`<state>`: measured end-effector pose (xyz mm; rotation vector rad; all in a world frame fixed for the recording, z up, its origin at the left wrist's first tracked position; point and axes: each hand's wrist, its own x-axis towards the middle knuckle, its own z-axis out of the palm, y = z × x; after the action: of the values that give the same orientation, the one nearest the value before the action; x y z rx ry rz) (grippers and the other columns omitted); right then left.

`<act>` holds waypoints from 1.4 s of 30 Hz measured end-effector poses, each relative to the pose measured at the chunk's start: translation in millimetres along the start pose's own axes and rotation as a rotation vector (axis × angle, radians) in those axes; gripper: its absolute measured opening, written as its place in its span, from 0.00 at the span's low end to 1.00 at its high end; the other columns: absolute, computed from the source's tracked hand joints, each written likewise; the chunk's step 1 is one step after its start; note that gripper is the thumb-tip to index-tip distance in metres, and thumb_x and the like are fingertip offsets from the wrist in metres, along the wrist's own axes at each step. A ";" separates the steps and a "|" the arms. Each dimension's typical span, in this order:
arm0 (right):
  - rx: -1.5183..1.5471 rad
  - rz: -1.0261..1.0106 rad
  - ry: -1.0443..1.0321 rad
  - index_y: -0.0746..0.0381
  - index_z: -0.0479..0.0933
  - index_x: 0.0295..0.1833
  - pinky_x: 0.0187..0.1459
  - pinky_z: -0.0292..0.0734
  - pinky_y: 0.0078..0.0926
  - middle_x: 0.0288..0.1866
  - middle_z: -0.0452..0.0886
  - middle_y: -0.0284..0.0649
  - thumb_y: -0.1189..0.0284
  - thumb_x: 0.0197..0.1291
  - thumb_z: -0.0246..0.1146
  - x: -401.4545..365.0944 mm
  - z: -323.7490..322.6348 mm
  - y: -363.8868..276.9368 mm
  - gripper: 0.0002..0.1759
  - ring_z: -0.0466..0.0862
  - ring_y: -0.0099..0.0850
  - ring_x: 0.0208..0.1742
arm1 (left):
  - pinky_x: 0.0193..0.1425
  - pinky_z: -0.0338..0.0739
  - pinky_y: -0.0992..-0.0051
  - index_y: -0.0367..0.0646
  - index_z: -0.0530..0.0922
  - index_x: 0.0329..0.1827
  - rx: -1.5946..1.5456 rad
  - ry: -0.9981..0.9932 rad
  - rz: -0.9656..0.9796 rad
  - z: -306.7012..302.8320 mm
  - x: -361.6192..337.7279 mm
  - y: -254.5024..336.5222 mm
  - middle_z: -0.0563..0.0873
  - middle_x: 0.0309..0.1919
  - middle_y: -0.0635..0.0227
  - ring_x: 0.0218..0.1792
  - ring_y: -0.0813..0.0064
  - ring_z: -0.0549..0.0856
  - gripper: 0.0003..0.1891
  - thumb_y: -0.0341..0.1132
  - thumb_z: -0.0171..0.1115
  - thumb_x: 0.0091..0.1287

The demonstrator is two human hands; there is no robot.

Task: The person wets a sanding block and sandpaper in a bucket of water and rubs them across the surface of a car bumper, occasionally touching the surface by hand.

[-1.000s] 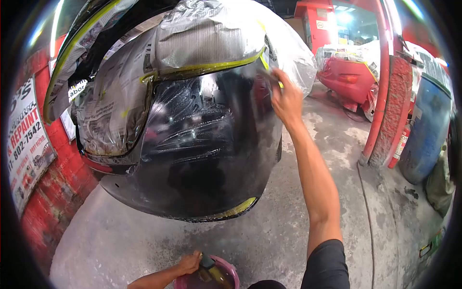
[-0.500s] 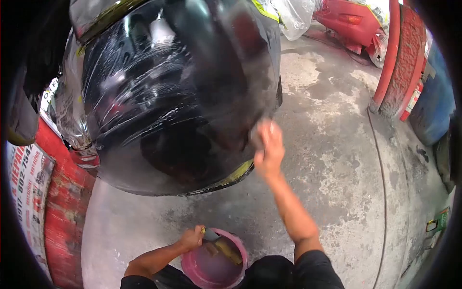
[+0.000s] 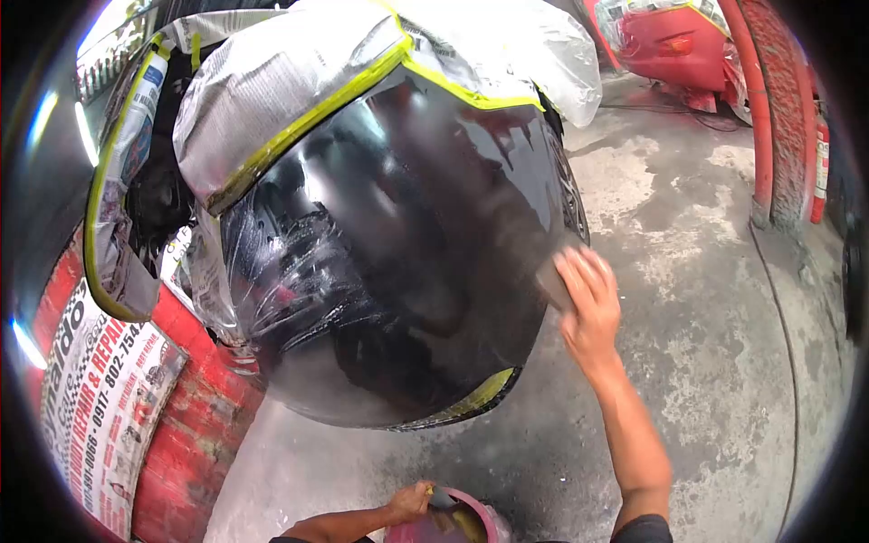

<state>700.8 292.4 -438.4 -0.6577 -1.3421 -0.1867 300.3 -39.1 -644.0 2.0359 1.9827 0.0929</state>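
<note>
The glossy black car panel (image 3: pixel 434 262) is wet, with whitish streaks on its left half. At its right edge my right hand (image 3: pixel 593 299) is closed on a grey sanding block (image 3: pixel 554 284), which rests against the panel; the fingers are slightly blurred. Low in the view, my left hand (image 3: pixel 412 503) is closed at the rim of a pink bucket (image 3: pixel 496 518), gripping a flat grey tool (image 3: pixel 442 497) that is mostly hidden. A yellowish piece (image 3: pixel 471 523) lies inside the bucket.
Plastic and paper masking (image 3: pixel 299 100) with yellow tape covers the car above the panel. A printed banner (image 3: pixel 109 407) hangs on the red wall at left. A red car bumper (image 3: pixel 665 50), a red post (image 3: pixel 786 118) and a cable (image 3: pixel 786 335) are at right.
My view has tilted up and left, showing more masking and less bucket. The right hand with the sanding block has moved up along the panel's right edge. My left hand stays at the bucket.
</note>
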 end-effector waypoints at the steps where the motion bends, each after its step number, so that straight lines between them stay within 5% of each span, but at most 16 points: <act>1: 0.053 -0.051 0.052 0.58 0.84 0.59 0.67 0.72 0.47 0.61 0.83 0.42 0.85 0.41 0.61 37.2 10.4 -8.3 0.33 0.79 0.47 0.64 | 0.49 0.79 0.46 0.41 0.69 0.66 0.000 0.003 0.015 0.2 3.4 -2.2 0.85 0.42 0.40 0.45 0.39 0.85 0.20 0.40 0.46 0.78; 4: 0.210 -0.242 0.176 0.54 0.81 0.61 0.64 0.74 0.45 0.59 0.84 0.40 0.81 0.49 0.60 143.1 57.0 -46.7 0.30 0.81 0.45 0.62 | 0.50 0.79 0.46 0.41 0.70 0.66 0.062 -0.184 -0.222 -5.4 9.0 3.3 0.85 0.44 0.41 0.45 0.39 0.85 0.20 0.41 0.47 0.77; 9: 0.336 -0.258 0.218 0.52 0.83 0.52 0.64 0.69 0.53 0.54 0.81 0.40 0.78 0.52 0.59 197.6 131.8 -112.9 0.21 0.76 0.51 0.61 | 0.49 0.79 0.45 0.40 0.70 0.66 0.112 -0.152 -0.118 -2.8 3.7 -4.9 0.84 0.44 0.40 0.43 0.37 0.85 0.20 0.42 0.48 0.77; 13: 0.467 -0.112 0.198 0.52 0.83 0.50 0.66 0.68 0.53 0.56 0.77 0.41 0.80 0.50 0.61 144.4 114.8 -115.9 0.21 0.74 0.52 0.62 | 0.47 0.79 0.45 0.38 0.70 0.64 0.149 -0.028 0.028 -5.5 2.4 0.1 0.84 0.46 0.38 0.42 0.37 0.85 0.19 0.39 0.50 0.77; 17: 0.381 -0.106 0.038 0.51 0.83 0.53 0.67 0.69 0.52 0.59 0.77 0.39 0.80 0.47 0.64 62.8 74.8 -95.2 0.25 0.73 0.52 0.64 | 0.46 0.79 0.46 0.38 0.70 0.63 0.102 -0.044 -0.028 -3.8 1.3 2.3 0.82 0.48 0.36 0.43 0.37 0.85 0.18 0.37 0.51 0.76; 23: 0.216 0.221 -0.279 0.52 0.84 0.55 0.69 0.70 0.52 0.61 0.78 0.39 0.82 0.41 0.66 -171.6 26.0 -40.4 0.30 0.74 0.51 0.65 | 0.46 0.79 0.47 0.37 0.70 0.63 0.040 -0.053 -0.082 -5.9 5.7 9.2 0.83 0.44 0.38 0.42 0.36 0.84 0.17 0.36 0.51 0.75; 25: 0.175 0.274 -0.577 0.52 0.84 0.54 0.69 0.69 0.54 0.61 0.78 0.40 0.84 0.41 0.65 -189.0 -12.2 -27.9 0.30 0.74 0.51 0.65 | 0.48 0.78 0.47 0.36 0.70 0.63 0.010 -0.048 -0.077 -6.8 3.6 9.9 0.84 0.43 0.38 0.44 0.37 0.84 0.17 0.36 0.51 0.75; 28: 0.045 0.285 -0.533 0.52 0.83 0.56 0.69 0.68 0.55 0.61 0.79 0.40 0.85 0.41 0.63 -200.2 -26.8 -23.4 0.32 0.74 0.50 0.67 | 0.51 0.78 0.47 0.36 0.70 0.63 0.069 -0.064 -0.043 -9.9 6.5 6.3 0.84 0.45 0.38 0.46 0.38 0.84 0.18 0.36 0.51 0.75; 33: -0.005 0.061 -0.210 0.59 0.81 0.56 0.65 0.72 0.51 0.60 0.83 0.41 0.86 0.44 0.62 -67.3 -14.7 -32.6 0.29 0.78 0.48 0.63 | 0.52 0.78 0.47 0.38 0.70 0.64 -0.035 -0.016 -0.077 -4.0 2.4 8.7 0.84 0.46 0.38 0.48 0.39 0.85 0.18 0.37 0.52 0.75; 35: 0.274 -0.065 -0.024 0.61 0.80 0.55 0.60 0.76 0.44 0.59 0.84 0.39 0.85 0.46 0.63 12.5 9.9 -54.7 0.26 0.81 0.45 0.59 | 0.51 0.78 0.47 0.38 0.71 0.64 -0.030 -0.010 -0.067 -5.2 2.5 9.0 0.84 0.47 0.38 0.47 0.39 0.85 0.18 0.38 0.52 0.75; 37: 0.331 -0.248 0.108 0.60 0.80 0.55 0.57 0.78 0.40 0.57 0.85 0.36 0.84 0.46 0.64 90.8 32.0 -86.7 0.26 0.82 0.42 0.56 | 0.46 0.80 0.46 0.40 0.71 0.61 0.109 -0.136 -0.088 -14.7 6.6 17.7 0.85 0.47 0.41 0.44 0.39 0.86 0.17 0.39 0.52 0.76; 42: 0.195 -0.572 0.126 0.47 0.84 0.53 0.59 0.74 0.43 0.51 0.83 0.31 0.78 0.50 0.65 216.6 72.7 -151.1 0.23 0.79 0.39 0.56 | 0.42 0.80 0.46 0.42 0.70 0.58 -0.019 -0.019 -0.018 6.6 9.1 -3.6 0.85 0.44 0.44 0.39 0.39 0.86 0.14 0.40 0.53 0.76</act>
<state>618.7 261.6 -178.8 -0.0833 -1.3779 -0.5403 298.8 -31.2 -652.6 2.0000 1.9805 0.0873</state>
